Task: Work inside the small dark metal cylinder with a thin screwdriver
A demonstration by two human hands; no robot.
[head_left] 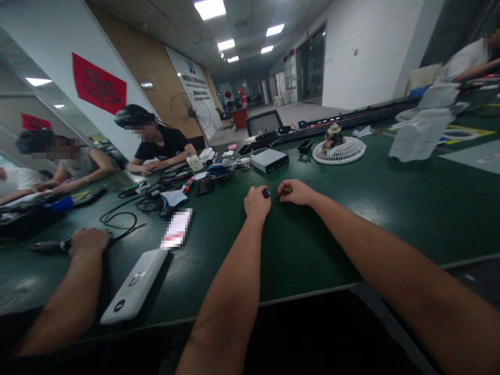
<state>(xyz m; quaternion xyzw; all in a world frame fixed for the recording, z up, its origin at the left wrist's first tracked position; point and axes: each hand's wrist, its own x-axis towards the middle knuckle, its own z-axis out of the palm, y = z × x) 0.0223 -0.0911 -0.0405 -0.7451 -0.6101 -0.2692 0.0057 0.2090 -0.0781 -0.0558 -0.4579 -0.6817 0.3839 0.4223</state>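
My left hand (257, 203) is closed over the green table, with a small black block-like piece (266, 193) held between thumb and fingers. What the piece is, I cannot make out. A short gap away, my right hand (296, 192) has its fingers curled in with the tips pressed together; whatever they hold, if anything, is hidden. Beyond both hands lies a grey metal box (270, 160) with a dark front. Farther right, a white round fan grille (339, 152) carries a motor, and a small black tray (305, 146) sits beside it.
At left, a co-worker's hand (89, 242) rests by a dark pen-like tool (49, 246). A white power bank (135, 286) and a lit phone (177, 229) lie nearer me. Cables and parts crowd the left back; a plastic-covered object (422, 133) stands at right.
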